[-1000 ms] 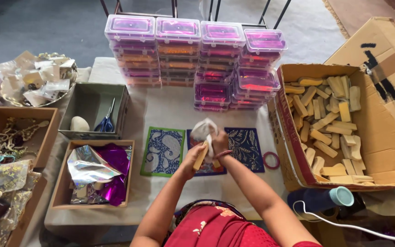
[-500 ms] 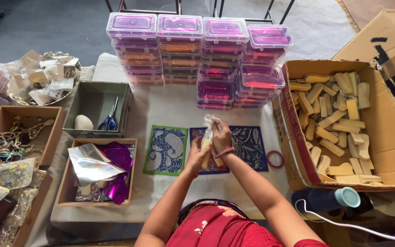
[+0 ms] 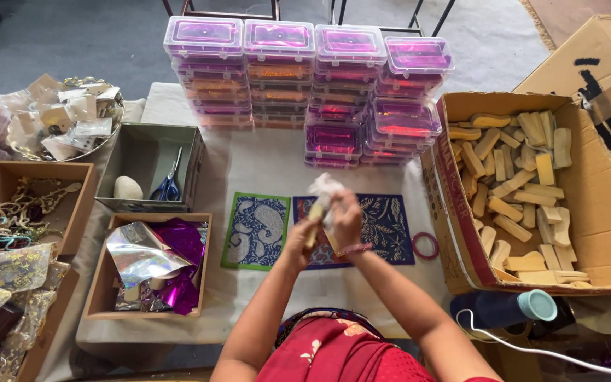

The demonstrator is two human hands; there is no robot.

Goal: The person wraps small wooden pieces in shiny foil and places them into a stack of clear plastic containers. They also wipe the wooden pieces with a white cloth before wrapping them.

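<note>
Both our hands work at mid-counter: left hand (image 3: 304,237) fingers gripping a tan wooden block (image 3: 315,221), right hand (image 3: 346,216) closed on a crinkly clear wrapper (image 3: 325,188), apparently half on. Dozens of bare blocks wait in the cardboard carton (image 3: 461,106); filled pink-lidded boxes (image 3: 348,85) stand stacked. Since a second ago, our hands have risen slightly.

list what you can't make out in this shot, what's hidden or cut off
Head view only:
- Wooden piece and crinkled clear wrap: mostly covered by the left hand and right hand; its shape is unclear.
- Middle blue patterned mat: left part hidden behind the hands.
- Lower pink boxes: contents too small.
- Cardboard box: cut by right edge.
</note>
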